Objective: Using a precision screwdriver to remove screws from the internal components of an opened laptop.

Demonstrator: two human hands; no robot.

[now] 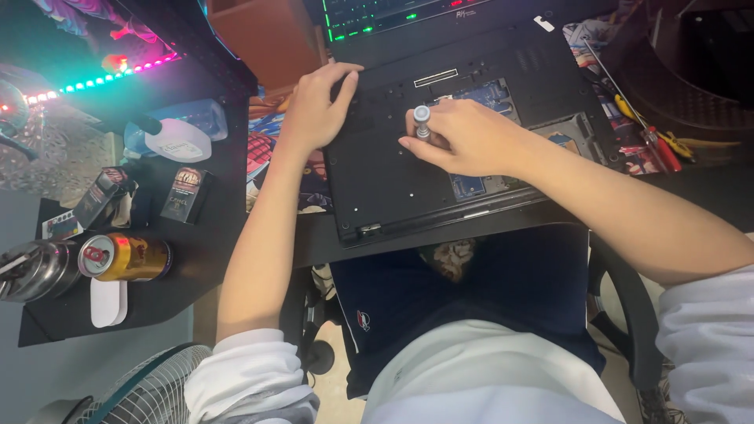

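The right hand [463, 141] is curled, its fingers pinching the silver handle of a small screwdriver [422, 122] held upright; the tip meets the underside of the laptop [393, 180] near its middle, just left of the open bay [491, 94] where blue circuit boards show. The left hand [314, 106] lies flat with fingers loosely spread, pressing on the upper-left part of the same black base; it holds nothing. The laptop rests upside down on the desk [204, 251], its near edge close to the desk's front edge, directly above the person's lap. To the right of the laptop, red and yellow-handled tools [656, 141] lie on a patterned mat, well apart from the right hand. To the left, the desk surface carries a white bottle [177, 137], two small dark boxes [184, 192], and a drink can [126, 257] lying on its side beside a steel cup [31, 271]; a fan [149, 389] stands below the desk's left corner.
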